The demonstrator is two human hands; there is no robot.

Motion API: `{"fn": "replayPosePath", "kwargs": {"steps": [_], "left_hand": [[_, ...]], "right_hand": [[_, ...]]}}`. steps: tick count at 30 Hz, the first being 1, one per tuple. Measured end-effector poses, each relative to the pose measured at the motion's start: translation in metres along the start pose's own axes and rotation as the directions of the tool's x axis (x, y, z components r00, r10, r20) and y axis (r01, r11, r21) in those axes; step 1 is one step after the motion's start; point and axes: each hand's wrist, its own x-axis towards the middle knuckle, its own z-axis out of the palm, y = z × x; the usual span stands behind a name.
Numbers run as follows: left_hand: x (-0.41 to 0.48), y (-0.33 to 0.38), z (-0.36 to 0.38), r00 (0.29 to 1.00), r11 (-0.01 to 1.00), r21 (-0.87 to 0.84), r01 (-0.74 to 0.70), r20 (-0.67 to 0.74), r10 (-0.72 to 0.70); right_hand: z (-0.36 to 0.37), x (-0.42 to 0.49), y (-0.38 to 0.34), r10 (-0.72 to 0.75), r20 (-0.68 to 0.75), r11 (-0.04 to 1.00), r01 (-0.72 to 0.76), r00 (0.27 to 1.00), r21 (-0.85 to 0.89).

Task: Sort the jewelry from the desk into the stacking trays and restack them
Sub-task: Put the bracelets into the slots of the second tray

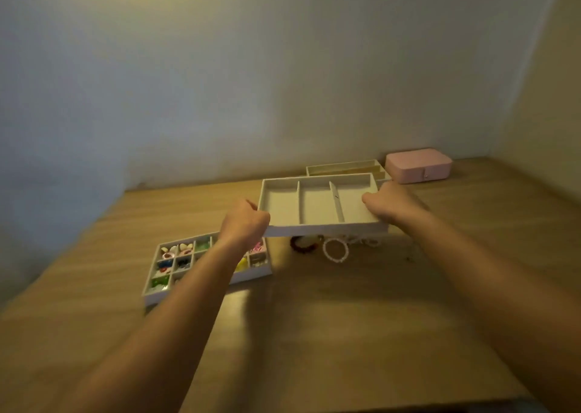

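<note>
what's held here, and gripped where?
The empty three-compartment tray, held in both hands. The left hand grips its left end near the front corner, and the right hand grips its right end.

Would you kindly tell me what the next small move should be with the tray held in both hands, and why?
Probably lower the empty three-compartment tray onto bare desk nearer the person. Both the left hand and right hand grip its ends, it seems raised, and the loose bracelets lie just under its front edge, so it should clear them before touching down.
</note>
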Motion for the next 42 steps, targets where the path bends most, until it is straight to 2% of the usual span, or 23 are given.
{"fn": "replayPosePath", "kwargs": {"steps": [3,7,11,14,16,18,20,22,24,25,27,29,31,37,42], "left_hand": [[-0.043,-0.025,-0.014,0.996,0.995,0.092,0.032,0.083,-0.039],[-0.094,-0.054,-0.022,0.985,0.983,0.181,0.006,0.168,-0.037],[-0.130,-0.075,-0.025,0.957,0.968,0.249,0.000,0.280,-0.072],[-0.139,-0.089,-0.025,0.957,0.948,0.317,-0.026,0.281,-0.068],[-0.137,-0.092,-0.023,0.968,0.937,0.349,-0.029,0.244,-0.061],[-0.134,-0.090,-0.016,0.976,0.898,0.436,-0.051,0.213,-0.048],[-0.132,-0.083,-0.007,0.990,0.844,0.529,-0.091,0.141,0.018],[-0.134,-0.073,0.000,0.984,0.806,0.568,-0.168,0.052,0.169],[-0.133,-0.064,0.009,0.950,0.775,0.574,-0.263,0.013,0.312],[-0.132,-0.059,0.013,0.941,0.764,0.578,-0.287,0.021,0.337],[-0.130,-0.049,0.024,0.946,0.736,0.609,-0.296,0.078,0.315],[-0.129,-0.042,0.037,0.944,0.677,0.665,-0.316,0.148,0.295],[-0.129,-0.038,0.046,0.943,0.663,0.674,-0.326,0.184,0.277],[-0.127,-0.041,0.053,0.942,0.664,0.673,-0.327,0.174,0.289],[-0.126,-0.038,0.057,0.943,0.678,0.659,-0.326,0.175,0.282]], "right_hand": [[0.008,-0.039,0.013,-0.053,0.084,0.991,0.063,0.995,-0.122],[0.021,-0.081,0.032,-0.026,0.247,0.986,0.065,0.969,-0.152],[0.030,-0.107,0.046,-0.057,0.298,0.978,0.113,0.953,-0.174],[0.036,-0.117,0.049,-0.129,0.248,0.952,0.189,0.960,-0.239],[0.036,-0.121,0.048,-0.147,0.198,0.911,0.211,0.969,-0.354],[0.035,-0.123,0.048,-0.218,0.071,0.810,0.221,0.973,-0.543],[0.035,-0.125,0.045,-0.345,-0.069,0.740,0.226,0.936,-0.633],[0.039,-0.126,0.037,-0.423,-0.078,0.773,0.314,0.903,-0.551],[0.048,-0.128,0.028,-0.398,0.060,0.850,0.393,0.915,-0.351],[0.055,-0.130,0.024,-0.368,0.142,0.875,0.394,0.919,-0.282],[0.066,-0.132,0.018,-0.328,0.229,0.888,0.381,0.917,-0.257],[0.073,-0.132,0.017,-0.306,0.239,0.881,0.369,0.922,-0.295],[0.076,-0.131,0.017,-0.292,0.229,0.877,0.355,0.929,-0.325],[0.076,-0.130,0.024,-0.244,0.228,0.898,0.308,0.943,-0.313],[0.076,-0.135,0.024,-0.287,0.202,0.884,0.340,0.936,-0.322]]}}
